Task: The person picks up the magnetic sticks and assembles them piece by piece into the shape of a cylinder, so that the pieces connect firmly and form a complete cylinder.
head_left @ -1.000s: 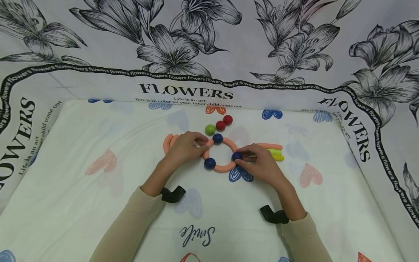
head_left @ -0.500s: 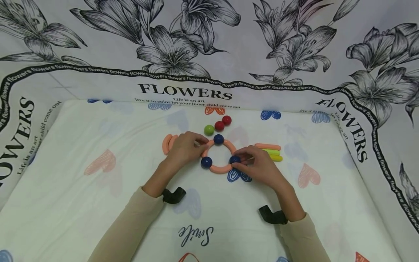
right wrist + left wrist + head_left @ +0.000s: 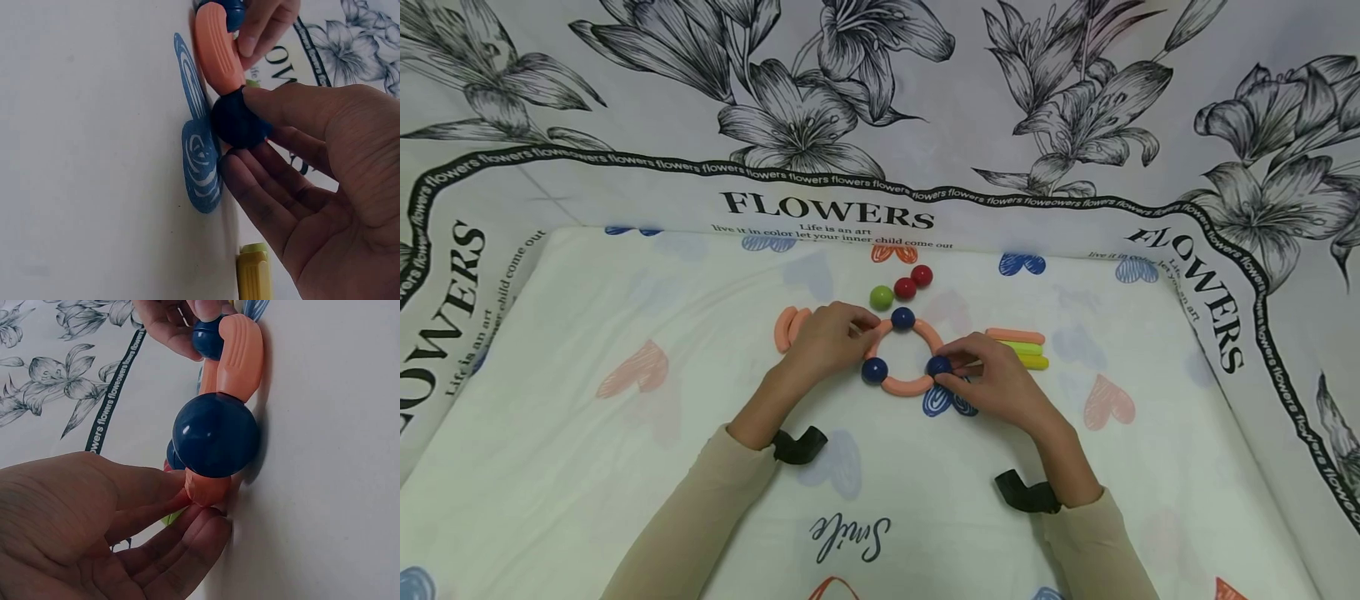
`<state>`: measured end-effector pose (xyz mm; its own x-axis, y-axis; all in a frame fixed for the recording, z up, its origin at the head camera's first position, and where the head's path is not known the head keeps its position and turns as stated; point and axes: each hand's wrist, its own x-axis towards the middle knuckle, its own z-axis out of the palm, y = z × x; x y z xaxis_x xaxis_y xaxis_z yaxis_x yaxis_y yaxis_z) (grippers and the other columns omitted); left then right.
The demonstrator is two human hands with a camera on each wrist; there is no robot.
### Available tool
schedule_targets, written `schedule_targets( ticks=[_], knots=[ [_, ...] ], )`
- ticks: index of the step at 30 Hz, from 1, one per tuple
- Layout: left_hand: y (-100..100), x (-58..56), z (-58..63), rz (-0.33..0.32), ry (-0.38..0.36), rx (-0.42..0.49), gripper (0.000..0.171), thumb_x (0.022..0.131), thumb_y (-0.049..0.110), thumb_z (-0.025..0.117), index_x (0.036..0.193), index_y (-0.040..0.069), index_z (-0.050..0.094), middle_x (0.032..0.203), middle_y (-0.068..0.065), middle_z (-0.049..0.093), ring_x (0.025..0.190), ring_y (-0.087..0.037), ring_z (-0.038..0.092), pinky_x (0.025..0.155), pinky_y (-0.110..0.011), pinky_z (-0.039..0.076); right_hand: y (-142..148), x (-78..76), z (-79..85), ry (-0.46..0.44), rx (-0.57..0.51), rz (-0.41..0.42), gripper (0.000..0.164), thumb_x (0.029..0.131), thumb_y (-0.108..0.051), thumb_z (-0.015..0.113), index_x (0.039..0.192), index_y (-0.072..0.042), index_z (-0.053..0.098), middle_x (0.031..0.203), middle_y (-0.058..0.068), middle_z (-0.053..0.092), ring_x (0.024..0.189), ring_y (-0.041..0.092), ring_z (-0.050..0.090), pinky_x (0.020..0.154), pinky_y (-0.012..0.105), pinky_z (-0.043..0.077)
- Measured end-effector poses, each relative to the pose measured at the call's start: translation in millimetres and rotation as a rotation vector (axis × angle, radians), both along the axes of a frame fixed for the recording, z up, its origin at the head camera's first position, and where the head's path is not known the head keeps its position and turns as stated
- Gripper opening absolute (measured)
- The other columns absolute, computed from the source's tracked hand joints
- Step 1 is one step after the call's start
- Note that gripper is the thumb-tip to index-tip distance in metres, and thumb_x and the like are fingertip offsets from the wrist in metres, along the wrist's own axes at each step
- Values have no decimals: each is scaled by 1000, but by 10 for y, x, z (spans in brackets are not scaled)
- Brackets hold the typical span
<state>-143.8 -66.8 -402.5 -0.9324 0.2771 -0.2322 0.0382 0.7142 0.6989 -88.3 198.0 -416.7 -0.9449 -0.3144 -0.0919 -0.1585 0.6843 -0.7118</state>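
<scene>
The head view gives the full layout: a ring [image 3: 907, 387] of three navy balls and three curved orange rods lies on the surface [image 3: 700, 517], between the hands. Only this view shows the two red balls [image 3: 913, 282] beside a green ball [image 3: 882, 297] beyond the ring in full. Left wrist view: the left hand [image 3: 827, 337] pinches the left orange rod [image 3: 208, 487] between thumb and fingers, next to the front-left navy ball [image 3: 215, 434]; the head view partly covers this grip. Right wrist view: the right hand [image 3: 1000, 375] pinches the right navy ball [image 3: 237, 119], thumb above, fingers below.

Balls are smooth and glossy. The front orange rod [image 3: 219, 47] shows lengthwise grooves, as does the yellow rod [image 3: 253, 278], details lost from the head. The cloth is pale, printed with hearts.

Both forearms, in beige sleeves [image 3: 696, 517], angle inward, with black fittings [image 3: 800, 446] at the wrists.
</scene>
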Motion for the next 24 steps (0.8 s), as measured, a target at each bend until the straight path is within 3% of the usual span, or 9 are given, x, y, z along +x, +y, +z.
schedule_targets(
  ticks=[14,19,24],
  knots=[
    [18,50,85,-16,-9,-4,42,104,44,66,130,13,75,121,-4,77,111,-23,71,95,-41,58,23,15,24,11,0,2,37,93,-17,83,129,-12,72,117,6,71,104,18,72,94,38,64],
    [-65,227,88,-59,86,14,46,105,38,65,139,8,68,131,-8,74,121,-25,70,101,-45,58,9,12,16,22,-16,15,34,94,-16,82,126,-11,72,116,6,71,104,18,72,93,35,64],
    [-168,456,44,-74,174,1,49,99,37,75,140,10,67,132,-7,69,121,-25,68,101,-45,58,-14,14,14,30,-18,26,33,94,-16,82,126,-11,73,114,5,71,103,17,72,93,35,64]
  ],
)
